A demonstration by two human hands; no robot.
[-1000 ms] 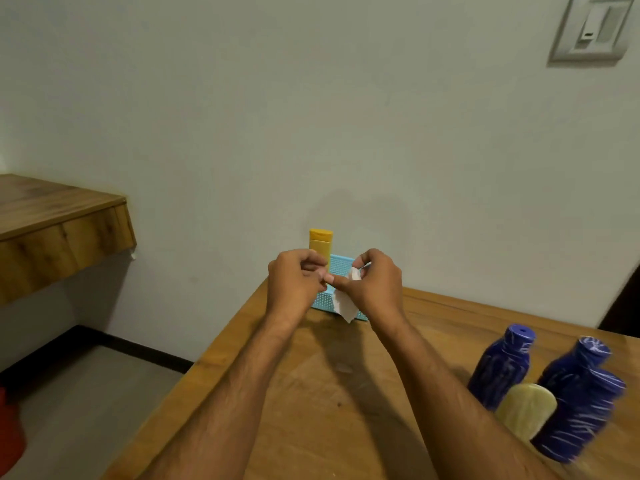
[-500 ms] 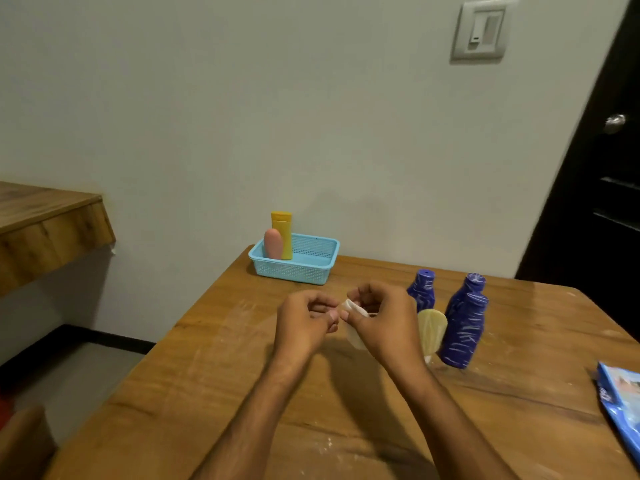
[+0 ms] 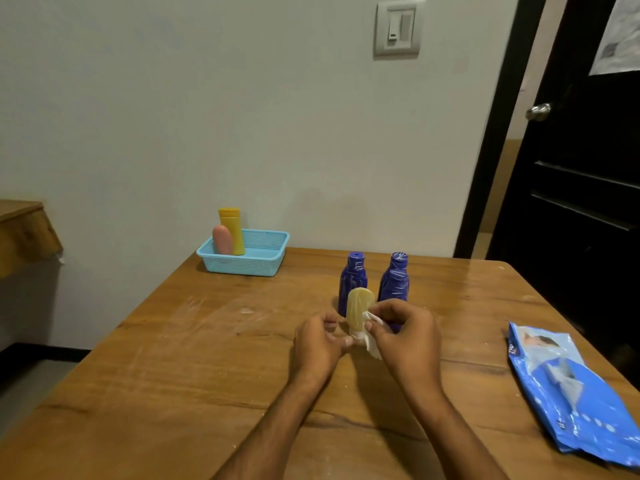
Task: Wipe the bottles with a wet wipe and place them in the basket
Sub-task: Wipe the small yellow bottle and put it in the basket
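Note:
A cream bottle (image 3: pixel 359 304) stands on the wooden table (image 3: pixel 194 368), just in front of two dark blue bottles (image 3: pixel 352 281) (image 3: pixel 394 279). My right hand (image 3: pixel 408 336) pinches a white wet wipe (image 3: pixel 373 342) right beside the cream bottle. My left hand (image 3: pixel 317 341) has curled fingers, and its fingertips pinch the wipe's edge at the bottle's base. At the table's far left corner sits a light blue basket (image 3: pixel 258 263) holding a yellow bottle (image 3: pixel 232 228) and a pink bottle (image 3: pixel 222 240), both upright.
A blue pack of wipes (image 3: pixel 568 393) lies near the table's right edge. A black door (image 3: pixel 581 168) stands to the right, beyond the table. A wooden shelf (image 3: pixel 20 226) juts out at the left, with floor below it.
The view has swung right and down. Both hands, still pinching the wipe, moved from in front of the basket to the cream bottle. The wipes pack has come into view.

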